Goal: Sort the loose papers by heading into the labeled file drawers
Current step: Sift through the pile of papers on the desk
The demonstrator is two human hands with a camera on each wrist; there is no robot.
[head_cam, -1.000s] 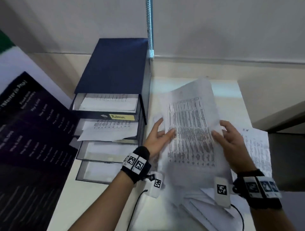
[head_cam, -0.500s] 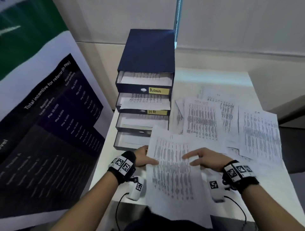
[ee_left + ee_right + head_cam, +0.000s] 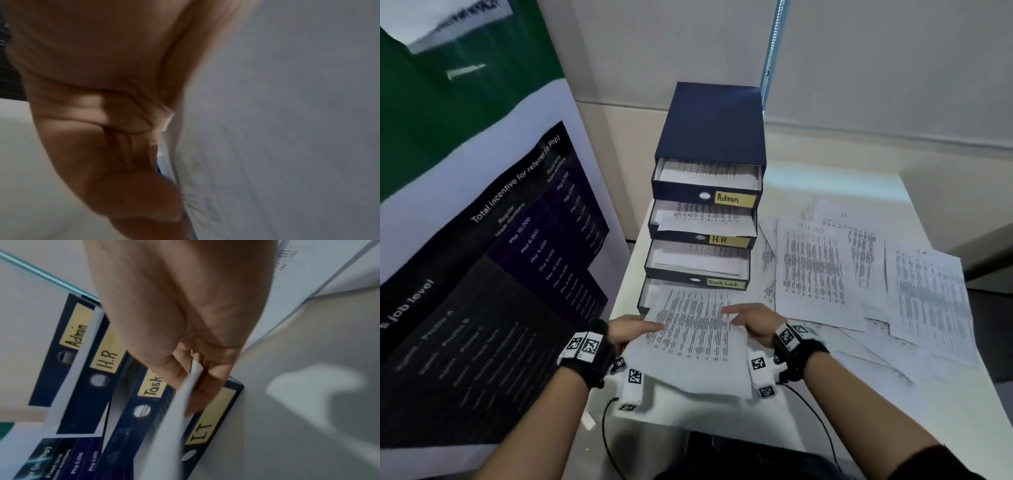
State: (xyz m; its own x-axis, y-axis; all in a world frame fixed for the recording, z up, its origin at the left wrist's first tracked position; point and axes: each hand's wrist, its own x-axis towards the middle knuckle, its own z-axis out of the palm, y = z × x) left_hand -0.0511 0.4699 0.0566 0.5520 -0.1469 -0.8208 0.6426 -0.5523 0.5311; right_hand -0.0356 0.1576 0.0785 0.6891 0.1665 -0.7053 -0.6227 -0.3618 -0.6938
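A dark blue drawer unit (image 3: 710, 133) stands on the white table (image 3: 928, 401) with its drawers pulled out. Yellow labels read Admin (image 3: 734, 198), H.R (image 3: 727, 240), Task List (image 3: 724, 283) and, in the right wrist view, I.T (image 3: 202, 432). A printed sheet (image 3: 691, 329) lies with its far end over the bottom drawer (image 3: 642, 301). My left hand (image 3: 633, 330) pinches its left edge and my right hand (image 3: 753, 320) pinches its right edge, thumb above and fingers (image 3: 203, 395) below. The left wrist view shows the palm (image 3: 92, 81) against the sheet's (image 3: 287, 129) underside.
Several loose printed papers (image 3: 866, 274) lie spread over the table to the right of the drawers. A large standing poster (image 3: 482, 257) rises close on the left. A wall and a beaded blind cord (image 3: 774, 51) are behind the unit. Cables hang from both wrists.
Both hands brought the sheet down from in front of the face to the table edge, then pushed it forward so its far end now lies over the bottom drawer.
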